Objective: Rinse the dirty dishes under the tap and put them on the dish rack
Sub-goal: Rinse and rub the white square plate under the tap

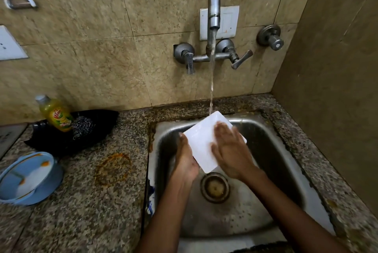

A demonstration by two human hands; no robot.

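Over a steel sink (272, 142), a white square plate (201, 142) is held tilted under water running from the wall tap (213, 7). The left hand (187, 162) has its grip curled round the plate's lower left edge; the right hand (232, 153) lies flat on its face, fingers straight. A blue bowl (28, 179) sits on the granite desk (98, 191) at left

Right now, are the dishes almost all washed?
Not yet. Nothing shows as finished; no rack is in view. The left hand holds a white square plate under the running tap while the right hand rubs it. Stained blue bowls wait on the counter.
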